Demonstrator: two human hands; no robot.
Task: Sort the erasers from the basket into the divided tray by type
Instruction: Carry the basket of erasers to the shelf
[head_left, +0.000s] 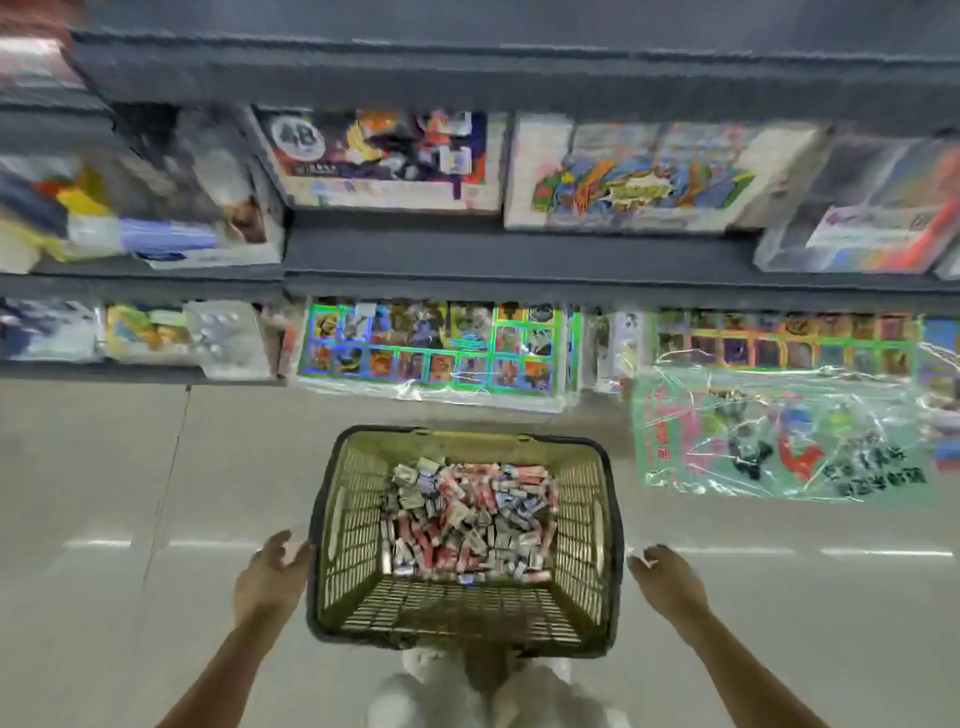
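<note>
Item: basket of mixed erasers, set on shop floor

1. Olive-green lattice plastic basket with a dark rim (457, 608), standing on the pale tiled floor (104, 493) directly in front of the person. Its near edge covers part of the person's pale-clothed lap or knees (441, 691); which one cannot be told.
2. Heap of small wrapped erasers in red, white, blue and grey (467, 519), lying on the basket bottom and piled towards the far side. Motion blur smears the wrappers, so single types and print cannot be read.
3. Left hand (272, 577), at the basket's left rim, fingers loosely spread and holding nothing. Blur hides whether the fingertips touch the rim or sit just beside it.
4. Right hand (670, 579), just beside the right rim, fingers relaxed, nothing in it. Both forearms are cut off at the bottom edge.
5. Dark grey shelving (519, 254) across the back, stocked with colourful printed boxes (384, 156), blurred; only a "48" is legible.
6. Green plastic-wrapped pack (779, 436), at the shelf foot to the right, its print unreadable under glare
</note>
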